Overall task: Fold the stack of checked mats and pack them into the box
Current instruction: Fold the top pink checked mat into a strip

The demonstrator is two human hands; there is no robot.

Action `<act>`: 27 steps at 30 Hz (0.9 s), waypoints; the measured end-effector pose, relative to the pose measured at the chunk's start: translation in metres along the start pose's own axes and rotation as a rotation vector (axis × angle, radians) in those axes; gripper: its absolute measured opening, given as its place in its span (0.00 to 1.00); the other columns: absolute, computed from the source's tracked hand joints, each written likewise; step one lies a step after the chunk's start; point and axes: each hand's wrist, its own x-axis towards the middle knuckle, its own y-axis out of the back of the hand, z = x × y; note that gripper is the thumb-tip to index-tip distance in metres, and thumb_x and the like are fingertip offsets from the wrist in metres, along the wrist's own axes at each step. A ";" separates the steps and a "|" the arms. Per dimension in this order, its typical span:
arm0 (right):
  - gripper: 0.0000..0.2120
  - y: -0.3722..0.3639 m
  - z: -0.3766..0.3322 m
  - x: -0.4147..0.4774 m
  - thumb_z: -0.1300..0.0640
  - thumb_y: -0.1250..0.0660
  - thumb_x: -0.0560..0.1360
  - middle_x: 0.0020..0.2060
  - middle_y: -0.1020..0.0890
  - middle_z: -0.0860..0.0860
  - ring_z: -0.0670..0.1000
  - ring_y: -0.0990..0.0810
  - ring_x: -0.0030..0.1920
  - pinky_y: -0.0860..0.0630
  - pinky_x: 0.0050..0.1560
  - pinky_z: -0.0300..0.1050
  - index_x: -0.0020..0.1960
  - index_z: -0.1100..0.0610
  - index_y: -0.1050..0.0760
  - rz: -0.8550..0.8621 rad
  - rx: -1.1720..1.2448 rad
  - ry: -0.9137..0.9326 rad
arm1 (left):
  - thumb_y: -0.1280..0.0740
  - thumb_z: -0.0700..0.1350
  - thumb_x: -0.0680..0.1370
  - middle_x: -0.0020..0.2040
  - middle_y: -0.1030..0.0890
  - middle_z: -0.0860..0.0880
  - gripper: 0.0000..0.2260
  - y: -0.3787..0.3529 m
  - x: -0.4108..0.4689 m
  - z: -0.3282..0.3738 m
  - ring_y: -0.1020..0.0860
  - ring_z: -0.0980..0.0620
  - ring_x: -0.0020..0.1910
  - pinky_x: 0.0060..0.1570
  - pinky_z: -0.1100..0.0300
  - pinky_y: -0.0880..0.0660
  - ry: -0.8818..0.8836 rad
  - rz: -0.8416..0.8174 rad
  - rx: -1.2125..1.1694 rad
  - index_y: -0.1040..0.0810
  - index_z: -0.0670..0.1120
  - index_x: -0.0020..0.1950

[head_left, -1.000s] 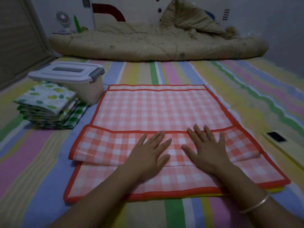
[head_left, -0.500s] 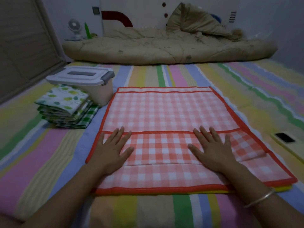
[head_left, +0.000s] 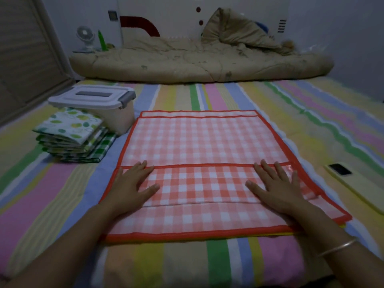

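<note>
We are pressing flat the first fold of the red mat (head_left: 203, 140), which lies on the sheet (head_left: 207, 262) beside the box (head_left: 99, 100), left hand (head_left: 133, 183) and right hand (head_left: 276, 188) spread near the strip's ends; next, we judge, comes turning that strip over again.

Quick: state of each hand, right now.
Left hand: open, fingers flat, pressing the folded flap of the red checked mat.
Right hand: open, flat on the same flap.
</note>
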 end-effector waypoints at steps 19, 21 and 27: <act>0.22 0.048 -0.095 0.119 0.53 0.40 0.79 0.75 0.35 0.51 0.54 0.41 0.75 0.49 0.76 0.54 0.72 0.48 0.33 0.291 0.175 0.283 | 0.56 0.54 0.82 0.78 0.38 0.49 0.25 -0.056 0.080 0.087 0.42 0.47 0.77 0.75 0.44 0.47 -0.373 0.115 0.242 0.37 0.51 0.77; 0.22 0.050 -0.109 0.153 0.55 0.39 0.78 0.74 0.34 0.53 0.55 0.38 0.74 0.45 0.75 0.53 0.72 0.50 0.32 0.271 0.124 0.351 | 0.55 0.53 0.82 0.77 0.38 0.49 0.24 -0.064 0.081 0.083 0.41 0.48 0.77 0.74 0.45 0.47 -0.368 0.132 0.237 0.37 0.50 0.77; 0.21 0.054 -0.145 0.242 0.54 0.45 0.82 0.71 0.32 0.57 0.58 0.36 0.72 0.43 0.73 0.56 0.73 0.57 0.35 0.193 -0.114 0.387 | 0.52 0.52 0.82 0.79 0.41 0.51 0.23 -0.071 0.080 0.081 0.45 0.50 0.78 0.74 0.44 0.46 -0.350 0.143 0.173 0.37 0.51 0.78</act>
